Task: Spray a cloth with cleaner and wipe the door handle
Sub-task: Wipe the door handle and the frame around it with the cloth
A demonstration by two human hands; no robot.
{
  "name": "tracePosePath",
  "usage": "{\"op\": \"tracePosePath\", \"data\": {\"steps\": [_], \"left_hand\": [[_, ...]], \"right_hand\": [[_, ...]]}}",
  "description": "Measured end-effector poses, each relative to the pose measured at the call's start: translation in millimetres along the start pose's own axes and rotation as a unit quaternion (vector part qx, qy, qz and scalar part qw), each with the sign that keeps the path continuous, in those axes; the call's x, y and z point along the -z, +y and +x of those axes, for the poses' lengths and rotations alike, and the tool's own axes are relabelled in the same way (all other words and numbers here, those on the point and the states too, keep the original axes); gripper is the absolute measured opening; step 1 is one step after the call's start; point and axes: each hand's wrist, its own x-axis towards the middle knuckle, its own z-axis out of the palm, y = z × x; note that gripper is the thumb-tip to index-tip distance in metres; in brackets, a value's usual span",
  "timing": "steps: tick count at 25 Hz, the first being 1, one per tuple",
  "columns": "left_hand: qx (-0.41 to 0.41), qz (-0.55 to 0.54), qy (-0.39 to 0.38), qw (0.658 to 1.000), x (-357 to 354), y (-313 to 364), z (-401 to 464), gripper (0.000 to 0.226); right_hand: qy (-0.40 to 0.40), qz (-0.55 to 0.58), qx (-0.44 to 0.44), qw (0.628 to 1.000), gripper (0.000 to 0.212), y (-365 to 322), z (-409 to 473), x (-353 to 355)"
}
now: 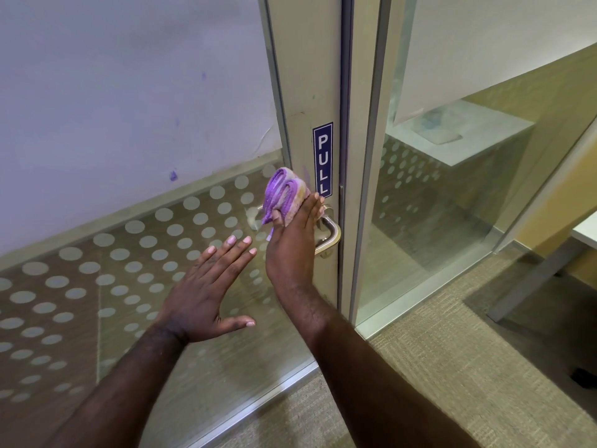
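Observation:
A bunched purple and cream cloth (283, 195) is gripped in my right hand (292, 244), which presses it against the upper part of the metal door handle (331, 232). The handle is a curved silver bar on the door's beige frame, just below a blue PULL sign (323, 158); my hand hides most of it. My left hand (206, 289) is held flat with fingers spread, in front of the door's glass pane to the left of the handle, holding nothing. No spray bottle is in view.
The glass door (145, 270) has a frosted upper part and a band of pale dots. Right of the door frame is a fixed glass panel (429, 202). Beige carpet (436, 383) covers the floor; a grey table leg (529, 279) stands at right.

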Motion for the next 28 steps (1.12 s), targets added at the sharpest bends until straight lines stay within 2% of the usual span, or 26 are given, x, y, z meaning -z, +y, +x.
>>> {"op": "tracePosePath", "data": {"steps": [6,11,13,17,19,24,28], "left_hand": [[-0.002,0.000,-0.002,1.000,-1,-1,0,0.106],[-0.007,0.002,-0.003,1.000,-3,-3,0,0.106],[-0.008,0.005,-0.002,1.000,-3,-4,1,0.106],[-0.010,0.006,0.005,1.000,-3,-4,1,0.105],[-0.012,0.003,0.006,1.000,-3,-4,1,0.105],[-0.011,0.004,0.006,1.000,-3,-3,1,0.105],[-0.008,0.001,0.005,1.000,-4,-4,1,0.106]], "right_hand": [[0.134,0.119,0.069,0.981,0.072,-26,13,9],[0.148,0.179,0.049,0.971,0.071,-34,19,0],[0.140,0.159,0.077,0.974,0.069,-29,12,-3],[0.130,0.042,0.200,0.970,0.060,-15,18,-2],[0.124,-0.007,0.236,0.964,0.058,-9,23,-1],[0.112,-0.041,0.179,0.977,0.061,-10,15,-4],[0.113,-0.081,0.216,0.966,0.072,-6,21,4]]}}
